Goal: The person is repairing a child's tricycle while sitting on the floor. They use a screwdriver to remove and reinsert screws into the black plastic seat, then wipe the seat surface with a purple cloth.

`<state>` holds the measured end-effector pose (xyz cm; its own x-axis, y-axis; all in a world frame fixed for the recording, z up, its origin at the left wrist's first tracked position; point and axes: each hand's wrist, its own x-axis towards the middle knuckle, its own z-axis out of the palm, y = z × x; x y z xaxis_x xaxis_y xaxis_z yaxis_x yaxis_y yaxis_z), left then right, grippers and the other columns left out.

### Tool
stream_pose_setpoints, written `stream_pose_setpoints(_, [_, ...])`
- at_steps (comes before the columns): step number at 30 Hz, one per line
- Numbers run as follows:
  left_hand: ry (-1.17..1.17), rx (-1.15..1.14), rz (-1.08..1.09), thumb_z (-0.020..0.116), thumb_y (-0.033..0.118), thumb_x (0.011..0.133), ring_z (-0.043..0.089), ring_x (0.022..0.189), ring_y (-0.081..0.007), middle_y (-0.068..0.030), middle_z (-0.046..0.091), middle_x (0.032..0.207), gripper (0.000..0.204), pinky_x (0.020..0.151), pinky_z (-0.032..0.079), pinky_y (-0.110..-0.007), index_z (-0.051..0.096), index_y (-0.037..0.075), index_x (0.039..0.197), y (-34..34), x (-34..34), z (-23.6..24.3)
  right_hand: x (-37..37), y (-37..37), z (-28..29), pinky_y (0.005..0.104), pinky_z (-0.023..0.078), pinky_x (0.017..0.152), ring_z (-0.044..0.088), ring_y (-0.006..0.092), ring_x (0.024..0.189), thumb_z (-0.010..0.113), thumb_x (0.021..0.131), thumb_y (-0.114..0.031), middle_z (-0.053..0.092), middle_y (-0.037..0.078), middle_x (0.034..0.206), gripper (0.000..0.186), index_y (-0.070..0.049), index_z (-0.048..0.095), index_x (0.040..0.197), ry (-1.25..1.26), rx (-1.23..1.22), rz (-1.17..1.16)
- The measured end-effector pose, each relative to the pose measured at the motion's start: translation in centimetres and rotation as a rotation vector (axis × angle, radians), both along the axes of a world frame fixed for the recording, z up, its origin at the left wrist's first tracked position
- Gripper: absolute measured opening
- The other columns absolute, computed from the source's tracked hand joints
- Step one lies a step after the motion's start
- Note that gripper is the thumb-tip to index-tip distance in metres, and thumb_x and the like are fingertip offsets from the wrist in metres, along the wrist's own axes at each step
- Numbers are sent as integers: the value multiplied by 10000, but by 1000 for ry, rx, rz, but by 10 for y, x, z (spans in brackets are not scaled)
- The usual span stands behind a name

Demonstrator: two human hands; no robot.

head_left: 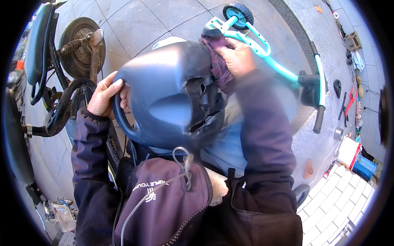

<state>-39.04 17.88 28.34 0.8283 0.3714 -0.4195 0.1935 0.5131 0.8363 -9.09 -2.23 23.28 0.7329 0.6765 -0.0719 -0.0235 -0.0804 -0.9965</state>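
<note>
A black plastic shell [154, 88] rests over my lap, its rounded top shiny. Several jagged, broken openings run down its right side. My left hand [107, 95] is closed around the loop-shaped handle at the shell's left end; part of the fingers shows through the gap. At the upper right, my right hand [238, 59] clutches a crumpled dark purple cloth [218, 61] against the shell's edge. The right forearm is blurred.
A turquoise frame with a small wheel [239, 15] and handlebar [319, 90] lies to the right. On the left stands a vehicle with a dirty wheel [82, 47] and a long seat [40, 45]. Farther right are hand tools [352, 100] and a blue container [363, 167].
</note>
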Motion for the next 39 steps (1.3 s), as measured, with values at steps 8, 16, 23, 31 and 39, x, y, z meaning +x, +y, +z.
stream_pose_setpoints(8, [49, 184, 35, 664, 243, 911, 461, 443, -103, -30, 498, 656, 311, 438, 410, -216, 548, 21, 1096, -2, 4, -13, -55, 18, 94, 343, 537, 734, 665, 310, 781, 660, 720, -140, 687, 95, 885, 247, -84, 736, 949, -636, 81, 187])
stream_pose_setpoints(16, [26, 205, 25, 653, 253, 919, 446, 432, -98, -20, 462, 639, 301, 417, 379, -207, 541, 23, 1079, -2, 6, -21, 7, 18, 22, 336, 511, 706, 683, 219, 735, 680, 765, -274, 714, 127, 803, 315, -72, 731, 1002, -235, -207, 173])
stream_pose_setpoints(23, [5, 169, 84, 637, 260, 931, 428, 438, -92, -12, 452, 642, 299, 414, 369, -203, 544, 29, 1097, -2, 0, -34, 24, 10, -29, 322, 519, 704, 691, 196, 727, 674, 787, -215, 722, 92, 802, 272, -110, 746, 1028, -52, -361, 102])
stream_pose_setpoints(31, [1, 147, 92, 641, 303, 931, 408, 437, -80, 5, 449, 635, 380, 407, 364, -198, 543, 26, 1172, 1, -5, -48, -11, 16, 37, 351, 516, 719, 676, 267, 776, 656, 741, -89, 697, 90, 810, 247, -135, 737, 970, -567, 18, 29])
stream_pose_setpoints(39, [-2, 156, 166, 625, 322, 943, 419, 446, -61, 18, 465, 642, 390, 412, 365, -190, 544, 34, 1192, 1, -9, -66, 13, -14, -8, 332, 523, 779, 701, 269, 841, 700, 717, -136, 714, 169, 878, 326, -55, 716, 1032, -272, -255, -1])
